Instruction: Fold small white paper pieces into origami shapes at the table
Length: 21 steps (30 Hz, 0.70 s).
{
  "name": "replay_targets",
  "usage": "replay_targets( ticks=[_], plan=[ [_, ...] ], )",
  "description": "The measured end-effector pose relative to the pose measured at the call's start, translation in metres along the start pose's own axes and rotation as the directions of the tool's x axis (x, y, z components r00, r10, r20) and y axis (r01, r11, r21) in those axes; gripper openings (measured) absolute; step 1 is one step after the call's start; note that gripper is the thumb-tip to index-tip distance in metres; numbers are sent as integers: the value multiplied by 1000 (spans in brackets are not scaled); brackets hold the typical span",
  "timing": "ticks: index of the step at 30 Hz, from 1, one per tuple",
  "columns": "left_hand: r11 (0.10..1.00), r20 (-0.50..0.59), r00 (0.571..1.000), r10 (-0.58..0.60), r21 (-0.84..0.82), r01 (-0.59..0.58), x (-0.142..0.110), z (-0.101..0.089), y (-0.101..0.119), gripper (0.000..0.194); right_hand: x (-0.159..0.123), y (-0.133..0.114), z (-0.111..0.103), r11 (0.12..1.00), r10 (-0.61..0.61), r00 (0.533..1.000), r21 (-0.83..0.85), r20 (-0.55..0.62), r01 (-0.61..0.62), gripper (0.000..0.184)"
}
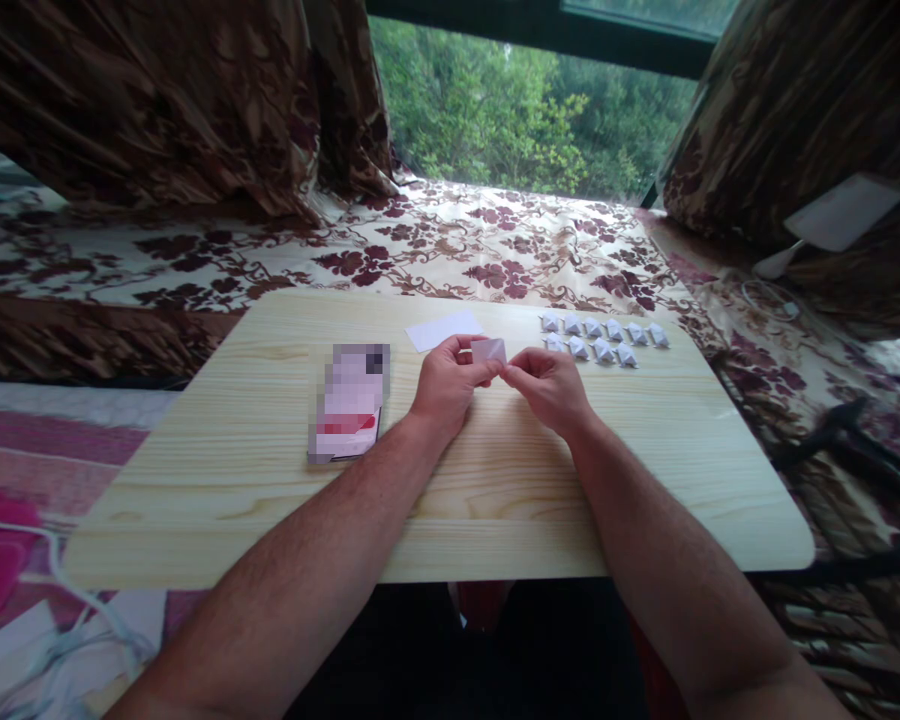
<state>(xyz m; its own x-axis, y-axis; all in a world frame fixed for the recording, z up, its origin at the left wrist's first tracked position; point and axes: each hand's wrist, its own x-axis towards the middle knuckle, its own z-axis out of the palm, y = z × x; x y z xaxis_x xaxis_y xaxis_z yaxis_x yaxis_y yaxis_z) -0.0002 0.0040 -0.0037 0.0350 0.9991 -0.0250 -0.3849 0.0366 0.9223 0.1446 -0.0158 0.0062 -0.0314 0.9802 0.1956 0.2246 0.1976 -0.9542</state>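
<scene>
Above the middle of the table, my left hand pinches a small white piece of folded paper between thumb and fingers. Faint crease lines run across the paper. My right hand is closed at the paper's lower right corner, thumb and index finger pressed together on it. Just behind my left hand lies a flat stack of white paper. To the right, several small folded paper pieces with raised, pointed middles sit in two rows.
A pixelated rectangular object, phone-like in shape, lies on the pale wooden table left of my hands. Beyond the table is a ledge with flowered cloth under a window. A white lamp stands at the right; a white cable hangs at the left.
</scene>
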Motion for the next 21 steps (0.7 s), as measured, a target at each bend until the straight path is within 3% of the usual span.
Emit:
replay_targets(
  ticks=[7, 17, 21],
  plan=[
    [1000, 2, 1000, 28, -4, -28, -1, 1, -2, 36, 1, 1, 0, 1000, -1, 1000, 12, 7, 1, 28],
    [994, 0, 996, 91, 56, -91, -1, 1, -3, 41, 0, -2, 0, 999, 7, 1000, -31, -16, -8, 21],
    [996, -6, 998, 61, 70, -61, -3, 1, 3, 43, 1, -3, 0, 999, 11, 998, -36, -54, -13, 21]
  ],
)
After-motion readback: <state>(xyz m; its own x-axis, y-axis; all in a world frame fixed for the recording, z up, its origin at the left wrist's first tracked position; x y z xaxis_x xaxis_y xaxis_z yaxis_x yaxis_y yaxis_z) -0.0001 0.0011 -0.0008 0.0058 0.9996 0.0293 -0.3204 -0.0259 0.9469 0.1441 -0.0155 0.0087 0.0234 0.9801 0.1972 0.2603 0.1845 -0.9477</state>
